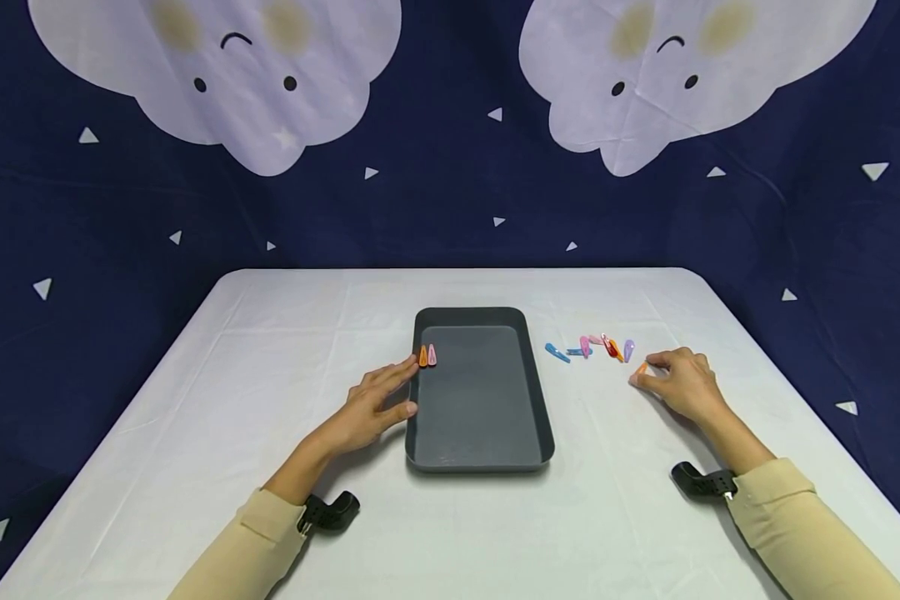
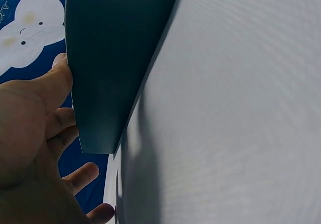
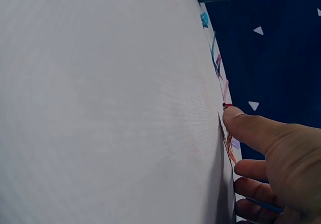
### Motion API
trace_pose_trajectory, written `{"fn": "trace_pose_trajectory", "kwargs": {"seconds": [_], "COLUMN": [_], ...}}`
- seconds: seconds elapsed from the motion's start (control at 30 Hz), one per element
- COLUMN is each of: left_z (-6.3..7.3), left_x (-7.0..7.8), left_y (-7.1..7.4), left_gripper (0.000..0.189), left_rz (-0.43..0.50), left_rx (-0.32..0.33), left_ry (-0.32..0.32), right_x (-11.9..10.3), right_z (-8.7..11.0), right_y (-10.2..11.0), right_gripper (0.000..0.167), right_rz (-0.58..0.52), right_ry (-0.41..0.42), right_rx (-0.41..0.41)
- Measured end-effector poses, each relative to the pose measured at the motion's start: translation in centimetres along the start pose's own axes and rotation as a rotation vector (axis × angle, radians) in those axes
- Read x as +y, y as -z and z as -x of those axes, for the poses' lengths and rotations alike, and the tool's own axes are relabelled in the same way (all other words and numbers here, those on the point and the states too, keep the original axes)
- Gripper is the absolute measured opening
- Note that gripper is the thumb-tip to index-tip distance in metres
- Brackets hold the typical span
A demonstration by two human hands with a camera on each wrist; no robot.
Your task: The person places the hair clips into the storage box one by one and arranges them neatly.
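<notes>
My left hand point(image 1: 371, 410) rests at the left rim of a dark grey baking tray point(image 1: 480, 450), fingers extended and touching its side. In the left wrist view the thumb and fingertips lie along the tray's wall point(image 2: 110, 68). Inside the tray, near its left wall, an orange snap hair clip point(image 1: 423, 357) and a pink hair clip point(image 1: 432, 355) lie side by side. To the right of the tray, my right hand point(image 1: 682, 383) pinches another orange hair clip point(image 1: 641, 368) between thumb and fingers, low over the table. The fingers partly cover this clip.
Several loose hair clips lie between the tray and my right hand: a blue one point(image 1: 557, 353), a pink one point(image 1: 585, 346), a red one point(image 1: 609, 345) and a purple one point(image 1: 628, 350) among them. A white cloth covers the table point(image 1: 307, 333). Behind hangs a dark blue curtain point(image 1: 450, 200).
</notes>
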State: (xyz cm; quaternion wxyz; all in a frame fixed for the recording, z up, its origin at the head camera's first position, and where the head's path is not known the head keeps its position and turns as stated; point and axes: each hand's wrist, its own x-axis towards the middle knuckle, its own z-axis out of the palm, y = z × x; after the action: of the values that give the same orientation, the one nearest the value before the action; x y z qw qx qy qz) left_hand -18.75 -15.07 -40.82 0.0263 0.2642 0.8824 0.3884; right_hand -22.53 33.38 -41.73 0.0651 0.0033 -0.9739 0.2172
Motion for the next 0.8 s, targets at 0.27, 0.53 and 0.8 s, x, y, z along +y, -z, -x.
{"fn": "trace_pose_trajectory", "kwargs": {"seconds": [0.27,0.53,0.8], "left_z": [-0.01,0.01,0.03], "left_x": [0.07,0.13,0.07], "left_y": [0.00,0.02,0.01], "left_gripper": [0.063,0.063,0.063], "left_rz": [0.001,0.000,-0.001], "left_rx": [-0.001,0.002,0.003], "left_ry": [0.003,0.000,0.000], "right_x": [0.07,-0.07,-0.77], "right_z": [-0.01,0.02,0.02], "right_y": [-0.04,0.07,0.73], "right_gripper": [0.054,0.052,0.053], "right_rz": [0.011,0.006,-0.020], "right_ry": [0.014,0.016,0.045], "right_rx": [-0.001,0.001,0.000]}}
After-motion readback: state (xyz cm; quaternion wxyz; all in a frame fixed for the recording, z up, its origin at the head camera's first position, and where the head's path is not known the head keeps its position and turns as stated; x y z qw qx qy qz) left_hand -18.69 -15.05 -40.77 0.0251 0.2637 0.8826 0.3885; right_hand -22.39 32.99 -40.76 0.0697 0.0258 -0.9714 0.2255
